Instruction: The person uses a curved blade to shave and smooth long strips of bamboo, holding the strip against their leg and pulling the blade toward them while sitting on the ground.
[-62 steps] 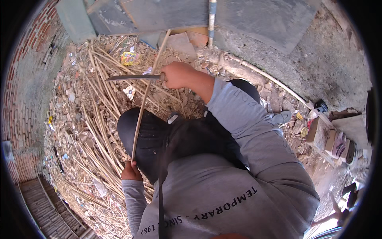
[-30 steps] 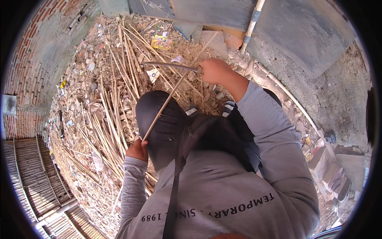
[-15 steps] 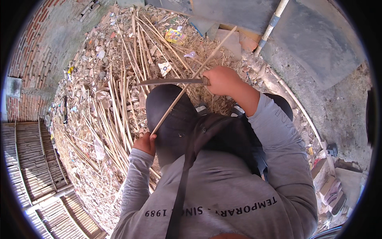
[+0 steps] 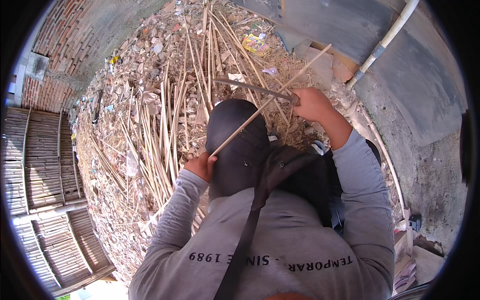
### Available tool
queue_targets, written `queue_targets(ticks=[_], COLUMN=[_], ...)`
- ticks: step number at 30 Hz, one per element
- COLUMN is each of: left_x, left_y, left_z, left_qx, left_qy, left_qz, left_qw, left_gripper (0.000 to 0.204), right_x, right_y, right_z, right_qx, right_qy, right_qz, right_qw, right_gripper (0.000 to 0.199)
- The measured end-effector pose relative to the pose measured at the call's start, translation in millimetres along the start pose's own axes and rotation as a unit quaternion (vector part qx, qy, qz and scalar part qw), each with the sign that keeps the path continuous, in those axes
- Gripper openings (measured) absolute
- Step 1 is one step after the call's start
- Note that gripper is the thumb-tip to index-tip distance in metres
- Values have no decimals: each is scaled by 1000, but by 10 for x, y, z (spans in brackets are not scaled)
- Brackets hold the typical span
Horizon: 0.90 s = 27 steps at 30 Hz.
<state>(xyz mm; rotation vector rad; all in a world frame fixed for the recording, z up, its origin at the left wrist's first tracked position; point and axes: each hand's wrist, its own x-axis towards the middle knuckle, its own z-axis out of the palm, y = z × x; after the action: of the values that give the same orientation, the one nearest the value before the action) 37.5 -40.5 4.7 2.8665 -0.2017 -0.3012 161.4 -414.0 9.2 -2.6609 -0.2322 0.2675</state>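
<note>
My left hand (image 4: 200,166) is closed round the near end of a long pale bamboo stick (image 4: 240,129). From there the stick slants up to the right, across my dark-clad left knee (image 4: 232,122). My right hand (image 4: 314,105) grips the handle of a long knife (image 4: 250,87) with a dark, narrow blade. The blade points left and crosses the stick around the middle of its length, its tip tilted slightly away from me. Whether the edge bites into the stick cannot be made out.
Beyond and left of my knee lie several loose bamboo sticks (image 4: 167,120) on ground strewn with rubble and litter. A yellow wrapper (image 4: 255,44) lies at the far side. A pale pole (image 4: 385,42) leans at the right by a grey wall (image 4: 425,165). Bamboo slat panels (image 4: 42,155) stand at the left.
The knife has slid farther along the stick, away from my left hand, and its tip has tilted up. The stick slants a little flatter. The whole view has shifted, moving the scene rightward.
</note>
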Motion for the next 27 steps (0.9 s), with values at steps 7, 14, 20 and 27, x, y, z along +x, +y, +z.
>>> queue_targets(ticks=[7,14,20,27], left_x=[28,41,35,98], left_y=[31,-16,0,-2], left_z=[-162,-40,-187,-102], left_qx=[-9,-41,-12,-21], left_qy=[-64,-44,-67,-32], left_qz=[-35,-11,-8,11], left_qw=[997,998,998,999], left_gripper=[45,41,44,40], right_x=[84,103,-32,148], right_y=[124,64,-147,392], right_z=[-84,-302,-145,-66], right_qx=[-25,-14,-66,4], right_qy=[29,-35,-36,48], right_qz=[1,-19,-7,59], right_qw=[999,999,997,997], right_gripper=[25,29,26,26])
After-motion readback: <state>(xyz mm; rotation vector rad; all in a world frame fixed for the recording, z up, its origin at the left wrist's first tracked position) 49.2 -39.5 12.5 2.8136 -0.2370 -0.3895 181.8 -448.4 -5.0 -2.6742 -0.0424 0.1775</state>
